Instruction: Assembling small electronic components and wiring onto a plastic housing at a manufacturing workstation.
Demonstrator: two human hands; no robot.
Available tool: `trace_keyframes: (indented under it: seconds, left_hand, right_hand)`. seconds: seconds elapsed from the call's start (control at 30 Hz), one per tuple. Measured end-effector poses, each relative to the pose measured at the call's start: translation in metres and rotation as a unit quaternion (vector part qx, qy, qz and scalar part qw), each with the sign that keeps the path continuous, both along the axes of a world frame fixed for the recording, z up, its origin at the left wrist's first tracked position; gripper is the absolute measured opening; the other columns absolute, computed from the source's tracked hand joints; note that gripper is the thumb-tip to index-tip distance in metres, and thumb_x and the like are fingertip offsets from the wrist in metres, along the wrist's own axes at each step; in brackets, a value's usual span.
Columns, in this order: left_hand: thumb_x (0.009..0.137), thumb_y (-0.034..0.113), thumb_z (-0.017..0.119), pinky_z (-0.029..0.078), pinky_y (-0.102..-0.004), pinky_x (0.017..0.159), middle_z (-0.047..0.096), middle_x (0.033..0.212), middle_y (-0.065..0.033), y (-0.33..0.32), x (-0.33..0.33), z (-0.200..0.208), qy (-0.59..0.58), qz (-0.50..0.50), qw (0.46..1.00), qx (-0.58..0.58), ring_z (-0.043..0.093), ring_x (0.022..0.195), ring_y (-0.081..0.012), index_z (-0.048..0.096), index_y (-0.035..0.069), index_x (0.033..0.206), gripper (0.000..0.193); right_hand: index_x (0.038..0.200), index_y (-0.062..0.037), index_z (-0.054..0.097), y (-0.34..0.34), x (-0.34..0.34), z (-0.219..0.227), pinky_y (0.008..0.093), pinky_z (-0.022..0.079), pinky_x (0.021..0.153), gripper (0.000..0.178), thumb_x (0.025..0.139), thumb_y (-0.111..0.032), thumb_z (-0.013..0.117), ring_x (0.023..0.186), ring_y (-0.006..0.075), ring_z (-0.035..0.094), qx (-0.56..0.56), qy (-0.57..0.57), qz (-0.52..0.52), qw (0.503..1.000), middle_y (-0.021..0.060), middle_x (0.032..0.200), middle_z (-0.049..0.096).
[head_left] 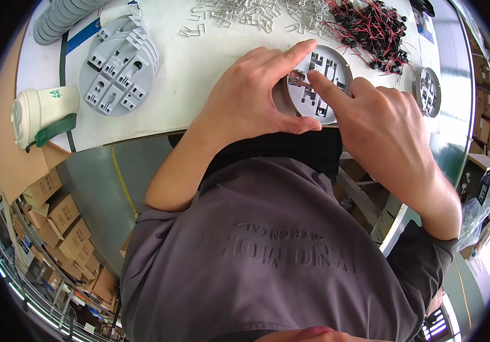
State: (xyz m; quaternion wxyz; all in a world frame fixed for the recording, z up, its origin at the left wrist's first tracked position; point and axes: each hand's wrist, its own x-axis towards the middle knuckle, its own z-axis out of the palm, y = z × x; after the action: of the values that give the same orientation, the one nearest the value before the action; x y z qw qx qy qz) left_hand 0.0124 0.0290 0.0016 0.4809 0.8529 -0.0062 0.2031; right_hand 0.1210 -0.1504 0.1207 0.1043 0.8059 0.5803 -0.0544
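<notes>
A round grey plastic base [334, 102] with square cut-outs rests at the table's front edge between my hands. My left hand [250, 94] is curved around its left side, with the forefinger at the upper rim and the thumb at the lower rim. My right hand [379, 117] lies against its right side, the forefinger reaching over its face and the other fingers curled. Beside that fingertip, a small bent metal piece [298, 80] shows on the base's left part. My right thumb is hidden.
Stacked grey bases [116, 80] stand at the left near a cream cup [48, 114] with a green handle. Bent wire clips [239, 12] and black parts with red wires [373, 34] are heaped at the back. Another round base [427, 92] lies at the right.
</notes>
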Motion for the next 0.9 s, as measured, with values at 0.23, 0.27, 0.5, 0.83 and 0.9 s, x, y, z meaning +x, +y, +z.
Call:
trace_keyframes:
  seconds: [0.23, 0.27, 0.5, 0.83, 0.9]
  left_hand:
    - [0.058, 0.039, 0.105, 0.05, -0.0323, 0.081, 0.065, 0.092, -0.0018, 0.001, -0.002, 0.003, 0.028, -0.003, 1.0, 0.004, 0.055, 0.081, -0.0183, 0.066, 0.016, 0.154, 0.106]
    - [0.058, 0.039, 0.105, 0.05, -0.0324, 0.081, 0.065, 0.092, -0.0019, 0.001, -0.002, 0.003, 0.029, -0.002, 1.0, 0.008, 0.055, 0.081, -0.0184, 0.065, 0.016, 0.154, 0.106]
    - [0.057, 0.039, 0.105, 0.05, -0.0331, 0.081, 0.064, 0.094, -0.002, 0.0, -0.001, 0.002, 0.015, 0.005, 1.0, 0.022, 0.055, 0.08, -0.0193, 0.063, 0.019, 0.157, 0.111]
    - [0.084, 0.003, 0.084, 0.052, -0.0293, 0.074, 0.075, 0.097, -0.0072, 0.013, 0.004, 0.0, 0.136, 0.017, 0.978, -0.159, 0.065, 0.082, -0.0177, 0.067, 0.005, 0.131, 0.05]
    - [0.085, -0.004, 0.079, 0.051, -0.028, 0.071, 0.075, 0.095, -0.0079, 0.002, -0.003, -0.002, 0.091, 0.031, 0.975, -0.199, 0.064, 0.08, -0.0165, 0.068, 0.004, 0.124, 0.041]
  right_hand:
    - [0.143, -0.0161, 0.065, -0.008, -0.007, -0.015, 0.0375, 0.048, 0.05, 0.06, 0.084, -0.007, 0.073, 0.052, 0.0216, 0.058, -0.006, -0.099, 0.029, 0.995, 0.0058, 0.077, 0.054]
    - [0.143, -0.0162, 0.065, -0.01, -0.009, -0.017, 0.0372, 0.048, 0.05, 0.061, 0.084, -0.008, 0.073, 0.053, 0.021, 0.058, -0.012, -0.123, 0.033, 0.992, 0.0056, 0.077, 0.054]
    - [0.142, -0.0115, 0.066, -0.015, -0.011, -0.016, 0.0375, 0.049, 0.051, 0.056, 0.087, -0.007, 0.072, 0.053, 0.0194, 0.057, -0.067, -0.191, 0.042, 0.978, 0.0052, 0.086, 0.058]
    - [0.12, -0.0057, 0.08, -0.043, -0.006, -0.073, 0.0295, 0.057, 0.066, 0.036, 0.085, -0.006, 0.087, 0.07, 0.0191, 0.068, 0.369, 0.223, -0.125, 0.893, 0.0077, 0.114, 0.075]
    - [0.118, -0.0053, 0.081, -0.029, -0.024, -0.082, 0.029, 0.058, 0.069, 0.037, 0.082, -0.005, 0.09, 0.073, 0.0196, 0.069, 0.384, 0.225, -0.151, 0.883, 0.0086, 0.12, 0.076]
